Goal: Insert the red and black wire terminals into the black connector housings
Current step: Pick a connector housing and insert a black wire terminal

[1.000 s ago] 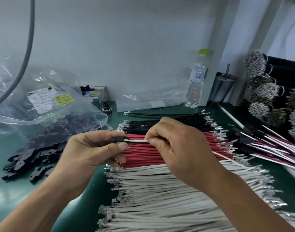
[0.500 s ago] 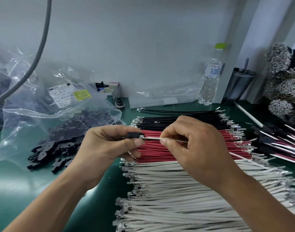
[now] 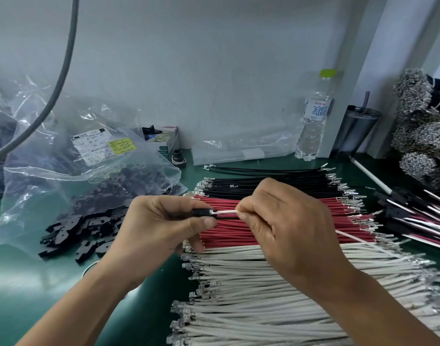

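My left hand (image 3: 161, 226) pinches a small black connector housing (image 3: 201, 212) between thumb and fingers. My right hand (image 3: 283, 226) pinches a white wire (image 3: 226, 212) whose metal terminal meets the housing's right end; the wire's tail (image 3: 358, 239) trails right behind the hand. Beneath the hands lie rows of black wires (image 3: 276, 182), red wires (image 3: 228, 233) and white wires (image 3: 276, 290) on the green mat. Loose black housings (image 3: 76, 233) spill from a clear plastic bag (image 3: 64, 166) at the left.
A water bottle (image 3: 313, 121) and a grey cup (image 3: 356, 131) stand at the back right by the wall. Finished wire assemblies (image 3: 418, 216) and bundles of terminals (image 3: 421, 131) fill the right edge. A small box (image 3: 164, 141) and a grey cable (image 3: 61, 71) are at the left.
The terminal of the white wire has gone closer into the housing, so less bare metal shows between my hands. The view has shifted left; both hands keep their grips.
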Tool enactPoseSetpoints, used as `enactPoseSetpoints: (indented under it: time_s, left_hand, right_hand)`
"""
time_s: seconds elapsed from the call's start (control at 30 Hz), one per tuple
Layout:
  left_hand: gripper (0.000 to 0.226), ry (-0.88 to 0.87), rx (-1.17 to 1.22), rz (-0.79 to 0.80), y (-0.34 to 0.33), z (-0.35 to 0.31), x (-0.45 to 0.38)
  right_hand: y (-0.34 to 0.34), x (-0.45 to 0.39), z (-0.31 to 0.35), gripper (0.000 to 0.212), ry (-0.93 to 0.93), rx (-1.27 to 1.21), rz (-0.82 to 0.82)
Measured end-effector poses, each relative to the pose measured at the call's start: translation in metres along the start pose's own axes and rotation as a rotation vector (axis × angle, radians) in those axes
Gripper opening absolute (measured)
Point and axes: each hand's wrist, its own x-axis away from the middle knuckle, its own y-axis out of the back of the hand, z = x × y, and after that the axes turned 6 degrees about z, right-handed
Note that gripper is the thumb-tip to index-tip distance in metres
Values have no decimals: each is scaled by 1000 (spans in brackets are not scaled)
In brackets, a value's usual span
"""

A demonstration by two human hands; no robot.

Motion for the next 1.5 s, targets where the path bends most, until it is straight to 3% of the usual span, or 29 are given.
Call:
enactPoseSetpoints:
  time_s: [0.07, 0.2, 0.4, 0.87, 0.97, 1.03, 1.1, 1.33, 1.4, 1.5]
  left_hand:
    - [24, -1, -43, 3, 1, 0, 0]
    - [25, -6, 42, 59, 0, 2, -1]
    - [23, -28, 39, 44, -1, 1, -2]
    - [28, -136, 103, -19, -1, -6, -1]
    - [37, -103, 205, -70, 1, -2, -2]
    - [56, -85, 286, -123, 5, -1, -2]
    - [70, -109, 306, -157, 7, -4, -2]
    - [24, -148, -16, -398, 19, 11, -9]
    - [26, -178, -245, -447, 26, 19, -13]
    - [42, -203, -667, -465, 36, 27, -17]
  right_hand:
    - [-4, 0, -1, 13, 28, 18, 8]
    - [-9, 2, -2, 12, -121, -293, 59]
    - [-5, 1, -4, 12, -163, -336, 27]
    - [6, -11, -3, 17, -14, -99, -30]
    - [10, -10, -8, 28, -83, -33, 175]
    - [14, -10, -15, 26, -165, -95, 229]
    - [24, -18, -20, 15, -167, -162, 89]
    - [115, -70, -48, 7, -250, -431, -631]
    - [145, -67, -71, 9, -283, -377, -655]
    - [177, -32, -126, 18, -482, -158, -474]
